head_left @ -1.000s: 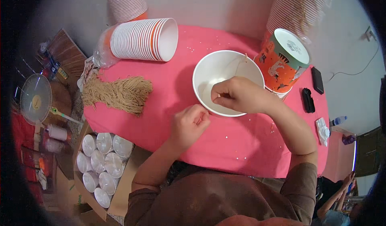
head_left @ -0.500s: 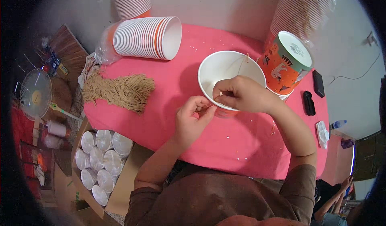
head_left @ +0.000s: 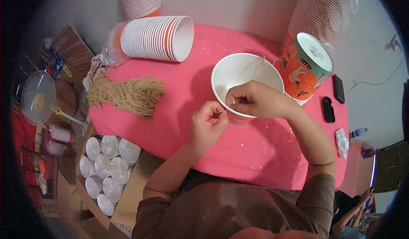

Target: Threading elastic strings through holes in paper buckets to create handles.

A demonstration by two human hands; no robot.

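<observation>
A white-lined paper bucket stands open on the pink-covered table in front of me. A thin string passes through its far right rim, with a small knot outside, and runs down inside behind my right hand. My right hand reaches over the near rim, its thumb and forefinger pinched on what looks like the string just inside. Outside the near left rim, my left hand pinches a short pale bit of string between thumb and forefinger. Its other fingers curl inward. Both sets of fingertips nearly meet at the rim.
A bundle of tan strings lies left. Behind it, a stack of nested buckets rests on its side. An orange and green bucket stands upside down at right, near a black case. A carton holds several clear-topped cups.
My left fingertips have shifted slightly at the rim, and a small gap shows between them and my right hand. The right hand keeps its pinch inside the bucket.
</observation>
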